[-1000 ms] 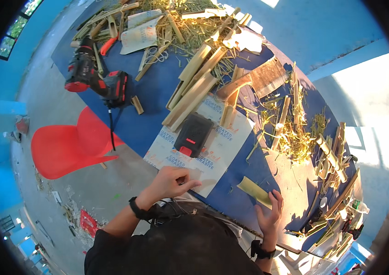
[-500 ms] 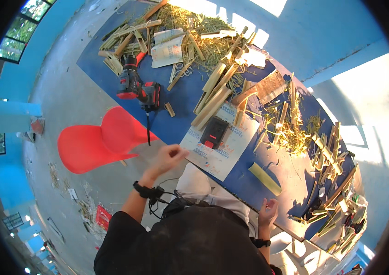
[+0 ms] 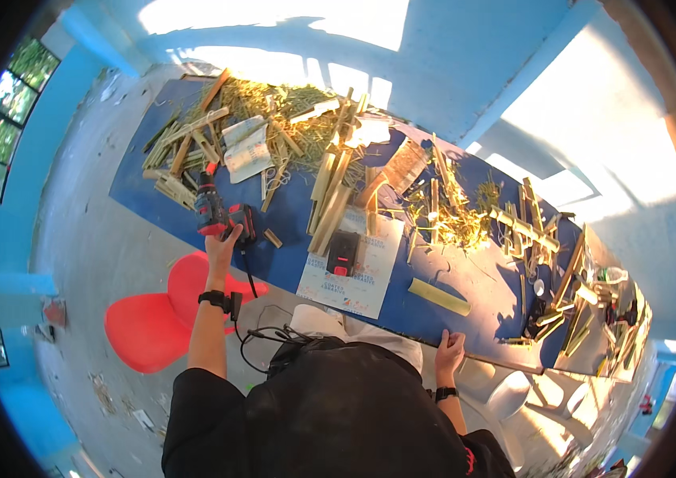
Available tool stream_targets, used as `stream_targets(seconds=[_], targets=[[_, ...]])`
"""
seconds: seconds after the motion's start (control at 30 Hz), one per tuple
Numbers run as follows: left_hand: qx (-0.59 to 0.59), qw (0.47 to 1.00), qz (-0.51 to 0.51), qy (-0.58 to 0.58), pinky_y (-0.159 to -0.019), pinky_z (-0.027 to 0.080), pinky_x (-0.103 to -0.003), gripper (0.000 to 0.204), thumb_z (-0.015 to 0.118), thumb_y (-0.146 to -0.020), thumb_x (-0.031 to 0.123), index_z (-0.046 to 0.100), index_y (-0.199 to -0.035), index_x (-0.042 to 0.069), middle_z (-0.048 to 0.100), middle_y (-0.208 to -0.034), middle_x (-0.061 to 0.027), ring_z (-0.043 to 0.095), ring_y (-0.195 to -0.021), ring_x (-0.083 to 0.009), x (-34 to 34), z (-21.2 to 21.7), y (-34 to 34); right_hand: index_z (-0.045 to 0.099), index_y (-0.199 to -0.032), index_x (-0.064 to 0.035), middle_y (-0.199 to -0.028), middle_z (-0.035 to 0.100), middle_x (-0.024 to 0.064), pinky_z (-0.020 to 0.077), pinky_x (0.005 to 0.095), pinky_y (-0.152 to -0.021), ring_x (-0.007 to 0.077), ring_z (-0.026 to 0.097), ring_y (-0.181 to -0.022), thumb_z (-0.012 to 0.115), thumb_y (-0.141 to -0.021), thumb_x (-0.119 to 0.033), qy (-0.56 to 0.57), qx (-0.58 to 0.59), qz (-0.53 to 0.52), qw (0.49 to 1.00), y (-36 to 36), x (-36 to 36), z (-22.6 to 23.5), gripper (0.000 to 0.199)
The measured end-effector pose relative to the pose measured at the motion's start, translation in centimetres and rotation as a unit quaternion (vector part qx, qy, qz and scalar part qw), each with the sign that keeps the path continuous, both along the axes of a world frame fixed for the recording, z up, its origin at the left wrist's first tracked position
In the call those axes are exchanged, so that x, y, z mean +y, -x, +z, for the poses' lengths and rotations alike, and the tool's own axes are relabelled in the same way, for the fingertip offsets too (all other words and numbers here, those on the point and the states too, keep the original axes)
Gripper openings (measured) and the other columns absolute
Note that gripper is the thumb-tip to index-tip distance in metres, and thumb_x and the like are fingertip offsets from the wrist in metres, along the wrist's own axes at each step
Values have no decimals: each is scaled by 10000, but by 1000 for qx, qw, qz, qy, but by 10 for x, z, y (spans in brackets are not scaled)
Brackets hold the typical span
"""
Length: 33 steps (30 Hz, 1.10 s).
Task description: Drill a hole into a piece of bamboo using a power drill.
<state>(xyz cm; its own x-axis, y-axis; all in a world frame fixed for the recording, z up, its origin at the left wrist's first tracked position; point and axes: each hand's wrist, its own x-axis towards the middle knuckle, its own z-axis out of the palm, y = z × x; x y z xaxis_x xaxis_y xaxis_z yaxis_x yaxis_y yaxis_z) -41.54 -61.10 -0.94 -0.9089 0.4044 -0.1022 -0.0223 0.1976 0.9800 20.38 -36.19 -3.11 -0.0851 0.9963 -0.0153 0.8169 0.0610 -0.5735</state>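
Observation:
At the left part of the blue table lies a black-and-red cordless drill (image 3: 210, 209), its battery end to the right and a dark cord or strap trailing below it. My left hand (image 3: 222, 245) has its fingers closed around the handle, between the drill's body and the battery. By the table's front edge, my right hand (image 3: 449, 350) is loosely curled with nothing visible in it. A split green bamboo piece (image 3: 439, 296) rests close to that hand. Between my hands, a spare black battery pack (image 3: 343, 253) sits on a printed white sheet (image 3: 362, 299).
Bamboo strips (image 3: 330, 199) and a shavings heap (image 3: 274, 99) cover the back of the blue table (image 3: 282, 267). More shavings (image 3: 457, 227) and cut bamboo (image 3: 525, 227) lie to the right. A red chair (image 3: 143, 331) stands at the left; white stools (image 3: 509, 394) stand at the lower right.
My left hand has moved forward and left from the sheet's corner and taken hold of the drill's handle. My right hand's fingers have curled in. The whole view has shifted.

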Motion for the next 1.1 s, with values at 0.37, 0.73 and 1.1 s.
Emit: stream_targets(seconds=[0.37,0.73,1.1], targets=[[106,992,66,33,-775,511,-313,212,777,-1000,223,721,-1048,24,722,-928,-26,649,-789,-120,49,3,19,635,-938,-27,-678,590,49,482,336,-628,171,549,-612,810,-953,-252,39,35,-82,995,4,5,-7,286],[31,998,32,32,-848,510,-353,354,681,-1070,282,653,-833,21,668,-830,-40,664,-857,-171,19,23,12,651,-914,-20,-675,601,31,467,310,-607,125,533,-613,847,-916,-227,68,59,-106,990,-4,5,-9,286],[173,984,-33,37,-694,402,-271,369,673,-1081,250,549,-786,64,504,-739,13,476,-705,-100,-6,140,52,687,-900,-14,-681,630,48,488,329,-622,160,576,-625,840,-899,-260,77,62,-129,987,17,7,13,289]])
